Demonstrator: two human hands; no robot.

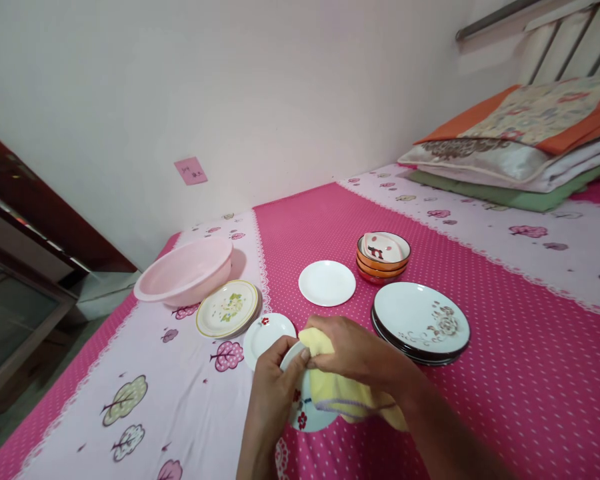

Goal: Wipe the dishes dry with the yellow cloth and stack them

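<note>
My left hand (279,381) is closed on a small white dish (291,355), thumb over its rim. A yellow cloth (343,390) is gripped in my right hand (350,350), bunched against the dish and hanging down in front. Just below both hands shows a white plate with red flowers (310,419); whether it is separate from the held dish, I cannot tell. Beside my left hand lies another white plate with a red flower (267,337), partly hidden by the fingers. A plain white plate (327,283) sits beyond my right hand.
A pink basin (187,273) stands left, near the wall, beside a stack of yellow-rimmed plates (229,309). Stacked bowls (383,257) and dark-rimmed plates (420,320) are on the right. Folded bedding (520,143) is piled far right on the pink bedspread (520,373).
</note>
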